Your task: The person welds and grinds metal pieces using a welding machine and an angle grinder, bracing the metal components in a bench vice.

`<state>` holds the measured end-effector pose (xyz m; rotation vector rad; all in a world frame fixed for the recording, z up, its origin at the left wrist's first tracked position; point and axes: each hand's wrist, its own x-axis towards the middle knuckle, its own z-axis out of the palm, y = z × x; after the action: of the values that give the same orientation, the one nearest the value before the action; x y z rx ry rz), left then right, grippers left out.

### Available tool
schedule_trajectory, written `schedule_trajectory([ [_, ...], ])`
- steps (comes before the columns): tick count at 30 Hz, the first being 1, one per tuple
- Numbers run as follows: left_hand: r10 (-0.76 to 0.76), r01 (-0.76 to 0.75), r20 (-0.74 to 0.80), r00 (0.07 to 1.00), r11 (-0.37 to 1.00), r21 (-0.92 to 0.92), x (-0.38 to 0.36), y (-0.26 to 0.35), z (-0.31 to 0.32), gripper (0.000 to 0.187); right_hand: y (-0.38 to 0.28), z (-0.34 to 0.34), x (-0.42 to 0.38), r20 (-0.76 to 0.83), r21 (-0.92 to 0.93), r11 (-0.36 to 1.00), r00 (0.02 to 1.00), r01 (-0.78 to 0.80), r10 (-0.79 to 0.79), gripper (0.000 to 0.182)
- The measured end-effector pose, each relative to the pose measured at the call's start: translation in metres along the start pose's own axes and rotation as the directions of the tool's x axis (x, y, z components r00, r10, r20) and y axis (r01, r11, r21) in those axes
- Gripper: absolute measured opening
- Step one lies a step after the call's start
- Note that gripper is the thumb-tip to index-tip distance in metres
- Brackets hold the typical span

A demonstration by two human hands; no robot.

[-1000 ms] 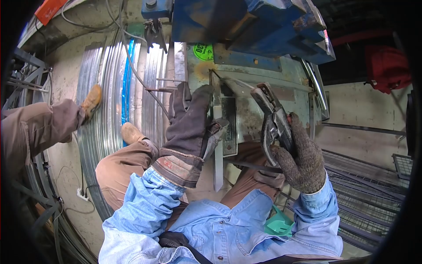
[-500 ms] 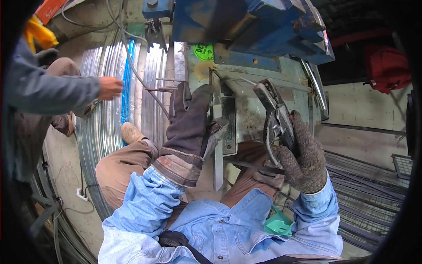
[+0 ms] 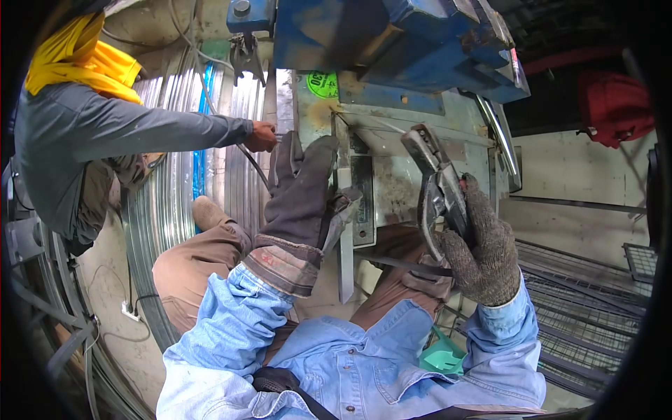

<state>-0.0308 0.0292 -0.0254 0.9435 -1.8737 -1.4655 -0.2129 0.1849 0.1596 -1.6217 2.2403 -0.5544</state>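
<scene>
My left hand wears a dark heavy glove. Its fingers stretch away from me, and its thumb lies across a narrow upright metal bar. Whether the palm presses on metal beneath is hidden. Grey knit covers my right hand, which is closed around the handle of a welding electrode holder. From its jaws a thin rod runs left toward the top of the bar. Behind both hands stands a worn metal plate. A co-worker's bare hand is closed near my left glove's fingertips.
Blue machinery overhangs the far side. Long shiny metal profiles lie at left, with a cable above them. Dark bars and mesh lie at right. A co-worker in a yellow head covering leans in from the left.
The co-worker has leaned further into view and reached right, bringing a hand up to my left glove. Both my hands and the electrode holder stay almost where they were.
</scene>
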Motion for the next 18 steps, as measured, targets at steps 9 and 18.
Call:
schedule_trajectory([
  [9, 0.145, -0.135, -0.014, 0.989, 0.950, 0.282, 0.002, 0.010, -0.007, 0.075, 0.002, -0.001, 0.000, 0.023, -0.061, 0.998, 0.999, 0.028, -0.027, 0.073],
  [18, 0.163, -0.153, -0.002, 0.987, 0.929, 0.337, 0.002, 0.016, -0.010, 0.074, -0.001, -0.001, -0.006, 0.007, -0.041, 0.999, 1.000, -0.023, 0.024, 0.073],
])
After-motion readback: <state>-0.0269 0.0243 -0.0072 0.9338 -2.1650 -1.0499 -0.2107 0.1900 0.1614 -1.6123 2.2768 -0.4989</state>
